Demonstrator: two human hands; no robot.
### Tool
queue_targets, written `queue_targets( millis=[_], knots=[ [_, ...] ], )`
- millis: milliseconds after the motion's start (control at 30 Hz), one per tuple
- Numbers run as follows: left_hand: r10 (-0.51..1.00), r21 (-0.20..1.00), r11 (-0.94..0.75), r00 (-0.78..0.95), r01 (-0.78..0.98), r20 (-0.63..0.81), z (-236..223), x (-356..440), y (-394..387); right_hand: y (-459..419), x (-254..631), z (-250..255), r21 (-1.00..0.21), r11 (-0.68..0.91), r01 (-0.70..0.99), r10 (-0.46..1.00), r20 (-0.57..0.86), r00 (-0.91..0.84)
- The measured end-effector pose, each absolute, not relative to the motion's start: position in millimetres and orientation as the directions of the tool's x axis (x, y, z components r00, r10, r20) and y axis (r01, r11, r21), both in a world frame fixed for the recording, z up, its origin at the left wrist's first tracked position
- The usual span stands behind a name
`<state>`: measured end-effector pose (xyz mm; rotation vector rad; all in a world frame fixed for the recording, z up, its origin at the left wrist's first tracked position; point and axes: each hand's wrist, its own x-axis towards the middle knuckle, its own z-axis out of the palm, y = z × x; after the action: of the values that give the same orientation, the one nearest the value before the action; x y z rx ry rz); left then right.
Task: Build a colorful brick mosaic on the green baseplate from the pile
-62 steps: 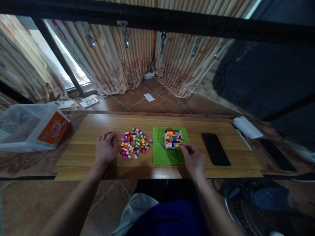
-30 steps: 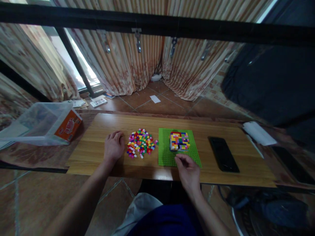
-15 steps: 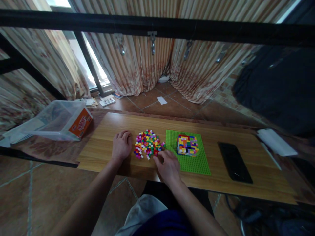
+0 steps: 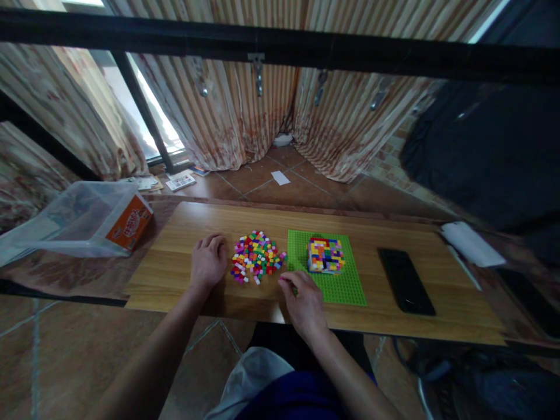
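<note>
Reference landmark: the green studded baseplate (image 4: 341, 291), lying flat on the wood-grain bench (image 4: 205, 219).

The multicoloured brick block (image 4: 326, 255) stands on the baseplate, toward its far side, with bare studs showing around it. The pile of loose bricks (image 4: 257, 256) is spread on the bench to the left of the baseplate; its outermost pieces lie just beside the baseplate's left edge.

Right hand (image 4: 306, 301): positioned at the near left corner of the baseplate, covering that corner from view. Thumb and index finger are pressed together at the tips, pinching a small pink brick (image 4: 280, 278). The remaining fingers are curled.

Left hand (image 4: 209, 260): rests palm down on the bench, left of the baseplate and beyond the pile. Fingers are lightly bent and side by side, thumb slightly apart.

A black flat device (image 4: 406, 282) lies right of the baseplate, apart from it. A clear plastic bin (image 4: 83, 216) with an orange label (image 4: 130, 223) sits well left of the baseplate, off the bench.
</note>
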<state>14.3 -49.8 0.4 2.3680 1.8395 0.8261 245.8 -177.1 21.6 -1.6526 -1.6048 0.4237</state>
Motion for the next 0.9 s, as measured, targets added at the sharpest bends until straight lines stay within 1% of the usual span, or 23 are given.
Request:
queue_targets(
  millis=[167,300,433,533,700,900],
  knots=[
    [0.900,0.323,-0.308,0.163,0.895,0.405,-1,13,-48,-199,286,29,-0.823,-0.007,0.568,0.915,0.224,0.336],
    [0.898,0.317,-0.310,0.168,0.896,0.406,-2,13,-47,-209,321,28,-0.844,-0.100,0.526,0.845,0.207,0.493],
    [0.895,0.307,-0.314,0.172,0.899,0.412,-2,13,-47,-203,343,26,-0.848,-0.154,0.508,0.788,0.204,0.581],
    [0.896,0.308,-0.316,0.175,0.897,0.409,-2,13,-47,-194,349,25,-0.843,-0.151,0.517,0.767,0.231,0.599],
    [0.896,0.309,-0.312,0.171,0.898,0.409,-3,12,-46,-184,350,26,-0.805,-0.131,0.578,0.768,0.287,0.573],
    [0.891,0.294,-0.321,0.183,0.900,0.415,-3,13,-46,-184,350,26,-0.783,-0.128,0.609,0.778,0.302,0.551]
  ],
)
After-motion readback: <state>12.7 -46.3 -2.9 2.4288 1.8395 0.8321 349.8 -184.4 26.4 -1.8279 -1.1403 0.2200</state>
